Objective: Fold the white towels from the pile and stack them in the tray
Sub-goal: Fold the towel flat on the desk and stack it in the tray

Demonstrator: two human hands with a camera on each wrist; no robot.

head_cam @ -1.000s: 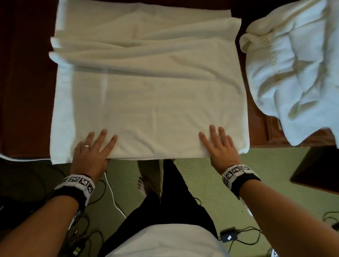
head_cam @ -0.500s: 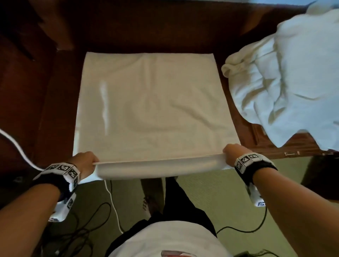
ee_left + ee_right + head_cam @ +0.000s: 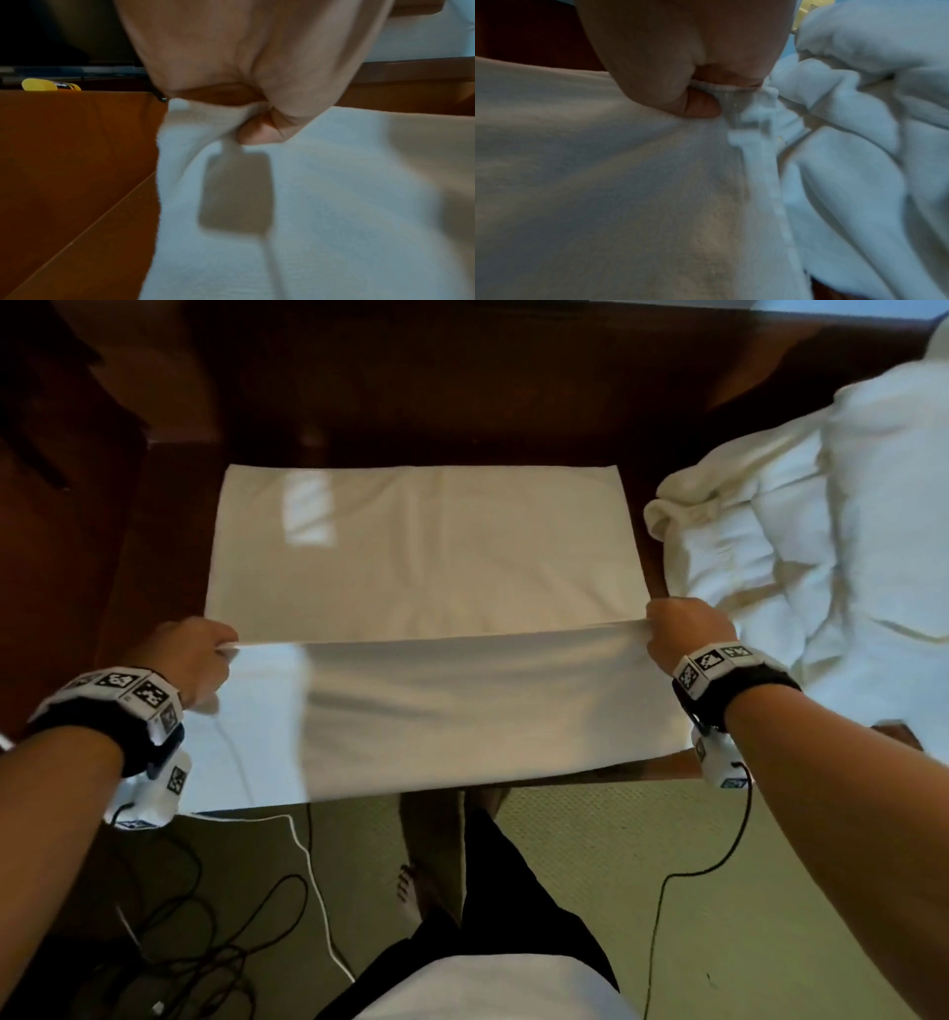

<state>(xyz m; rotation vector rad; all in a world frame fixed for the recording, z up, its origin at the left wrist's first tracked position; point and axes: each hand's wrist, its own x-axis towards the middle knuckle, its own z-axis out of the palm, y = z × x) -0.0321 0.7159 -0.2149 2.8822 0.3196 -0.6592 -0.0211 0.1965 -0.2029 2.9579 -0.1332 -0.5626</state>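
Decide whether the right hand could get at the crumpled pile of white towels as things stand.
Probably not yet: the right hand lies beside the crumpled pile of white towels, nothing between, but it is pinching the flat white towel.

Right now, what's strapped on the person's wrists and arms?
Both forearms are bare, with no sleeves. The left hand and right hand each have a black wristband carrying white blocks printed with black square markers. A white camera module hangs under each wrist, trailing a dark cable.
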